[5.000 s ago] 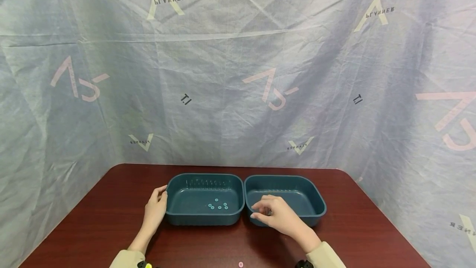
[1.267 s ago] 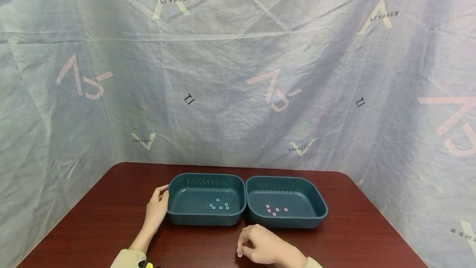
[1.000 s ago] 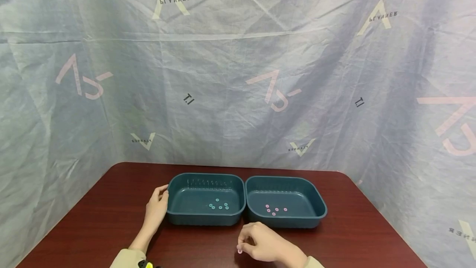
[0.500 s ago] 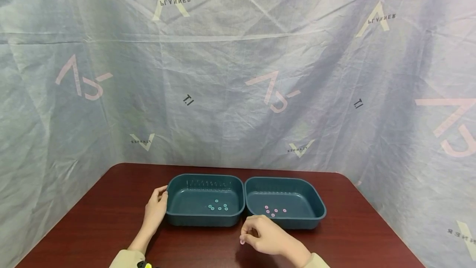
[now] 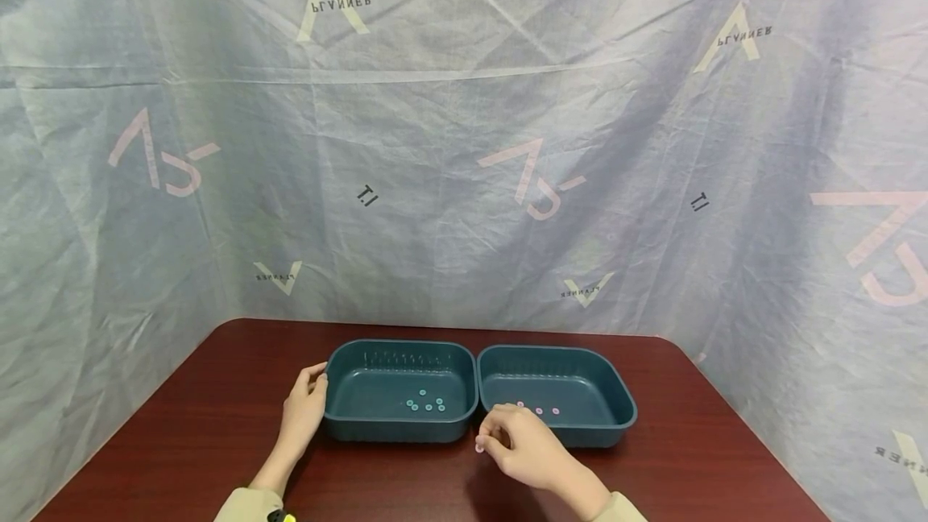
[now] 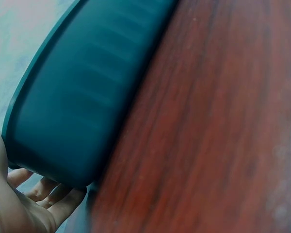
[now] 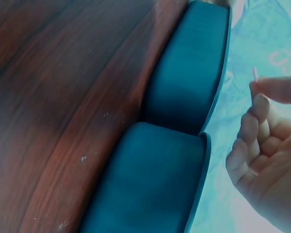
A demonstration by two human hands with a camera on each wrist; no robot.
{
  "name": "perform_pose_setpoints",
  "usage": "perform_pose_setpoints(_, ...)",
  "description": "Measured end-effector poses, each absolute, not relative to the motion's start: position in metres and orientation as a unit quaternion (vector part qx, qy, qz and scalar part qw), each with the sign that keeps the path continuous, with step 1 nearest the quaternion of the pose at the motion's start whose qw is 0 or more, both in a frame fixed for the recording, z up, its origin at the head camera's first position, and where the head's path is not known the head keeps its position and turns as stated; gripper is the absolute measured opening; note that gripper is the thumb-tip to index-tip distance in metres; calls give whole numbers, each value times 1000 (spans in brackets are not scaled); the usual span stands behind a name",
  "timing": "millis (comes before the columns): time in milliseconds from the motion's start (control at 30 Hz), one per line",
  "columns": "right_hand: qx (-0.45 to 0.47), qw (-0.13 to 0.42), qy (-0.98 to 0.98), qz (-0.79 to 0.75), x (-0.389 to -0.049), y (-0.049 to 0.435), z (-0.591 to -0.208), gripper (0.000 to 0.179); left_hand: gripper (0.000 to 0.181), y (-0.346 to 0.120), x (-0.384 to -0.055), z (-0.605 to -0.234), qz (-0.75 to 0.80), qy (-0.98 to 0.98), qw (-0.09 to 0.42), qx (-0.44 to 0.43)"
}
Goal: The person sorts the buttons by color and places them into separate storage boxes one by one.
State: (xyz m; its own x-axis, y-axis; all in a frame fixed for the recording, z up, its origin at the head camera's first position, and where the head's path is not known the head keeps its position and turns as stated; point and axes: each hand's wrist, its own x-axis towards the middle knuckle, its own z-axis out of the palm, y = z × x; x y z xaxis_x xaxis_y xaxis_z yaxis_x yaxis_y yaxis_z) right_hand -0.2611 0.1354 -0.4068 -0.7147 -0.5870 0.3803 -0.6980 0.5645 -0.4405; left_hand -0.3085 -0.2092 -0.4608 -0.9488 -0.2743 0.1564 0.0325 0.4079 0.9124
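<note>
My right hand [image 5: 528, 451] pinches a small pink button [image 5: 479, 448] between thumb and forefinger, just in front of the right teal tub [image 5: 598, 435]. In the right wrist view that button [image 7: 255, 74] shows edge-on above the fingertips, with the other fingers curled below. Pink buttons [image 5: 556, 411] lie inside the right tub, partly hidden behind the hand. My left hand [image 5: 303, 409] rests against the outer left end of the left teal tub [image 5: 399, 430]; the left wrist view has its fingers [image 6: 63, 204] along the end wall [image 6: 63, 121]. Several turquoise buttons [image 5: 428, 407] lie in the left tub.
Both tubs stand side by side on a dark red wooden table [image 5: 391, 482], their ends close together. A pale printed cloth [image 5: 435, 184] hangs behind the table and along its sides.
Five seconds ago a pink button lay near the table's front edge; my right hand has since pinched one there and carried it up toward the right tub. My left hand has stayed put.
</note>
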Motion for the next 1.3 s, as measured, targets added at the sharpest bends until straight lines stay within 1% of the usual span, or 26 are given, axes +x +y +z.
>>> perform_pose_setpoints(233,342,117,-881,306,-264,139,-406,14,45,-209,-308,-460,-537,-828,141,71)
perform_pose_setpoints(467,310,151,-887,307,-267,142,-405,15,44,-209,-309,-462,-538,-828,143,71)
perform_pose_setpoints(667,283,162,-888,323,-269,145,-403,13,43,-209,-310,-462,-538,-827,144,74)
perform_pose_setpoints(900,260,187,-885,337,-275,150,-405,14,45,-209,-310,-462,-538,-827,143,73)
perform_pose_setpoints(1067,239,192,-885,350,-280,153,-409,14,45,-209,-309,-462,-539,-827,141,73)
perform_pose_setpoints(1300,201,218,-883,365,-287,157,-413,17,46,-209,-307,-460,-538,-828,140,72)
